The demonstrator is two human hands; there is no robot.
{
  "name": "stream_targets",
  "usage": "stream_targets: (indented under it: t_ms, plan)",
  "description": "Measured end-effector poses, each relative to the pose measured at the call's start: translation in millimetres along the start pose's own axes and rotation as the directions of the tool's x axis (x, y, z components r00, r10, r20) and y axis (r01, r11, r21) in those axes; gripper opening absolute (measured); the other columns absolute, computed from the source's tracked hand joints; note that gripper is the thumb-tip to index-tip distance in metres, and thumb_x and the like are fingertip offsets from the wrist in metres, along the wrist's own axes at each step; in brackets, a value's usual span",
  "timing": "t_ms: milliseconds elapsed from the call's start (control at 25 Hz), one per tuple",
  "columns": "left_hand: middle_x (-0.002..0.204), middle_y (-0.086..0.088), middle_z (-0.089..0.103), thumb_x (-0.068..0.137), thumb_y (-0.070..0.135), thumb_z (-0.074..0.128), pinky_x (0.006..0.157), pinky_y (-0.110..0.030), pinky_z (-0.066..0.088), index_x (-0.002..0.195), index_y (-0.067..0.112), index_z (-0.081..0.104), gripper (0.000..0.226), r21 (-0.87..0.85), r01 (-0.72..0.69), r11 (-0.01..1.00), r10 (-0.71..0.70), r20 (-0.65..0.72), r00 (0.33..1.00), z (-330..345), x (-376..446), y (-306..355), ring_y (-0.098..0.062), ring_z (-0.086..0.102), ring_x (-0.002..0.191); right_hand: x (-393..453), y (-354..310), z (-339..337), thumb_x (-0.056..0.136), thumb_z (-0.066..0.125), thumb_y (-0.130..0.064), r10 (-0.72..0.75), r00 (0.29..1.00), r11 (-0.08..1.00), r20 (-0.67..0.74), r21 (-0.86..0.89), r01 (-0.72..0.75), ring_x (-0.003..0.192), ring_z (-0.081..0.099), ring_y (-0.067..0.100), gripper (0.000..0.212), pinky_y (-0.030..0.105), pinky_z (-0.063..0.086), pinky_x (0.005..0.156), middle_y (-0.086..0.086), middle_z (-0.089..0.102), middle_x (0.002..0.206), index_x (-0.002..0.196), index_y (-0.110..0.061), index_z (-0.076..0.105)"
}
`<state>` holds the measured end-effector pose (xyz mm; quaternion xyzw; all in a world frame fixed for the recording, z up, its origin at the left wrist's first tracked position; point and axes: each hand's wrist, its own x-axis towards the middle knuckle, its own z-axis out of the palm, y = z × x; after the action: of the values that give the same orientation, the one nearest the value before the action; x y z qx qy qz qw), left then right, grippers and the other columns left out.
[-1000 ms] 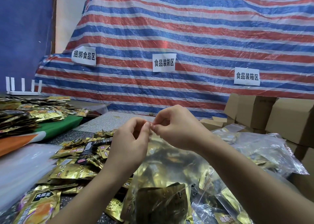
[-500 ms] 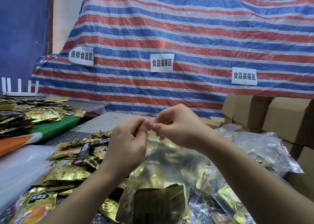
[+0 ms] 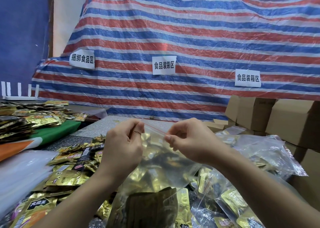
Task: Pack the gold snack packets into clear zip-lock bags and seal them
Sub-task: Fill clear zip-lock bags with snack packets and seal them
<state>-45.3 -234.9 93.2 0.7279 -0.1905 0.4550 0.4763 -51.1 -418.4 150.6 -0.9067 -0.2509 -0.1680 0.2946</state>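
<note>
Both forearms enter from the lower edge and converge at centre, raised above the bench (image 3: pixel 97 129). Left hand (image 3: pixel 122 144): fingers curled, thumb and forefinger pinched together at its upper right. Right hand (image 3: pixel 192 141): fingers curled likewise, thumb tip pinching toward the left hand. Hands apart, not touching.

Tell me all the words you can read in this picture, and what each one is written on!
"捆绑食品区": left paper sign on the striped tarp.
"食品装袋区": middle paper sign.
"食品装箱区": right paper sign.
"大魔王", I think: gold snack packet at bottom left.
The other packets and the cardboard box have print too small or blurred to read.
</note>
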Motion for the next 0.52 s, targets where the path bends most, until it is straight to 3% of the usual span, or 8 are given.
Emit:
stream_targets:
  t_ms: [80, 280, 520]
  plan:
    - [0.049, 0.008, 0.043, 0.100, 0.018, 0.051, 0.040, -0.015, 0.022, 0.072, 0.016, 0.059, 0.029, -0.013, 0.023, 1.000, -0.023, -0.003, 1.000, -2.8, 2.4, -2.2, -0.009, 0.037, 0.041, -1.8, 4.8, -2.2, 0.094, 0.066, -0.033, 0.007, 1.000, 1.000, -0.001, -0.025, -0.007, 0.069, 0.064, 0.007, 0.017, 0.025, 0.052, 0.064, -0.007, 0.069, 0.072, 0.080, -0.026, 0.070]
    - [0.050, 0.008, 0.043, 0.100, 0.018, 0.051, 0.040, -0.018, 0.023, 0.072, 0.018, 0.059, 0.029, 0.023, 0.026, 0.999, -0.026, 0.005, 1.000, -8.5, 5.0, -6.3, -0.009, 0.038, 0.042, -9.3, 19.9, -4.6, 0.095, 0.064, -0.032, 0.006, 1.000, 0.995, -0.013, -0.096, -0.008, 0.067, 0.058, 0.010, 0.021, 0.031, 0.049, 0.063, -0.007, 0.065, 0.072, 0.075, -0.026, 0.064]
    - [0.050, 0.007, 0.041, 0.099, 0.020, 0.051, 0.045, -0.026, 0.024, 0.073, 0.017, 0.058, 0.028, 0.053, 0.044, 0.998, -0.043, -0.008, 0.999, -15.4, 5.9, -13.2, -0.010, 0.036, 0.042, -15.3, 36.5, -7.0, 0.096, 0.064, -0.028, 0.002, 1.000, 0.990, -0.007, -0.139, -0.003, 0.073, 0.061, 0.011, 0.023, 0.037, 0.053, 0.071, -0.008, 0.066, 0.076, 0.073, -0.032, 0.060]
